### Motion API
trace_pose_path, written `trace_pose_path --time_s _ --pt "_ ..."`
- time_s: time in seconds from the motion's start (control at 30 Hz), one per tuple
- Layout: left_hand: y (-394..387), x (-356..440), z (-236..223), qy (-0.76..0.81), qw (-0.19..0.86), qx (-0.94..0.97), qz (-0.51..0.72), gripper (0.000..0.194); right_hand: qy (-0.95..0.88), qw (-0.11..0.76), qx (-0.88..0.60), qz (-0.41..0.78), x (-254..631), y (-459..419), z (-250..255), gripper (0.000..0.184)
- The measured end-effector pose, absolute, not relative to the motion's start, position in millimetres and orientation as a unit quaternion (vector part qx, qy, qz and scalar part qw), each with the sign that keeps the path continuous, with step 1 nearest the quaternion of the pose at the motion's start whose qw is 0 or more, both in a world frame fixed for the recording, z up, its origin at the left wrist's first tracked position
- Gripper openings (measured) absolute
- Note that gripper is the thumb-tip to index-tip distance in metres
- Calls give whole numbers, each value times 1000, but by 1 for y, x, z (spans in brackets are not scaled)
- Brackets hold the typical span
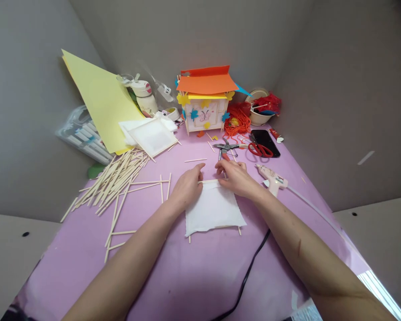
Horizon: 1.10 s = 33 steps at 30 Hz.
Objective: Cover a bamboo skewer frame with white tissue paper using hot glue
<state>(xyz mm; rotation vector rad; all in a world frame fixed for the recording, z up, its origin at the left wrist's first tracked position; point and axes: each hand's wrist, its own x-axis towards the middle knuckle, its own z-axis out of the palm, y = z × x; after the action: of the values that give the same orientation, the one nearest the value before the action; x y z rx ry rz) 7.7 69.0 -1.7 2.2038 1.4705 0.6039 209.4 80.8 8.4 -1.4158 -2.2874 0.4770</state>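
A white cloth (214, 209) lies over a frame of thin wooden sticks, whose stick ends (239, 231) poke out at the near side. My left hand (189, 185) pinches the far left corner of this cloth-covered frame, thumb on the near side of the top stick (210, 181). At the far right corner my right hand (236, 177) has its bent fingers closed on the same edge. The exact contact of the fingertips is partly hidden. Just beyond my right hand are wire cutters (226, 146) and red-handled scissors (260, 150).
A glue gun (272, 178) with a black cord (250, 267) lies right. Loose sticks (116, 178) and a stick frame (133, 232) lie left, near white panels (155, 136) and yellow sheets (100, 102). A small orange-roofed house (205, 111) stands behind; a phone (267, 141) lies right.
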Motion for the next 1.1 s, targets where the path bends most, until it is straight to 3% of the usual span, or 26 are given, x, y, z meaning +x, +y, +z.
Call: trace_pose_path --time_s 0.27,0.7,0.8,0.93,1.1 --pt "80 34 3 492 221 817 204 60 -779 277 -537 169 234 75 9 23" --pt "83 40 -2 494 233 814 200 56 -797 229 -528 184 219 78 -6 29" --pt "79 37 -1 499 194 823 193 51 -802 227 -523 176 220 74 -4 29" --pt "58 16 1 498 68 848 167 31 -830 216 -506 88 217 58 1 21" --pt "22 -6 -8 519 1 847 115 31 -848 169 -501 -27 206 36 -2 16"
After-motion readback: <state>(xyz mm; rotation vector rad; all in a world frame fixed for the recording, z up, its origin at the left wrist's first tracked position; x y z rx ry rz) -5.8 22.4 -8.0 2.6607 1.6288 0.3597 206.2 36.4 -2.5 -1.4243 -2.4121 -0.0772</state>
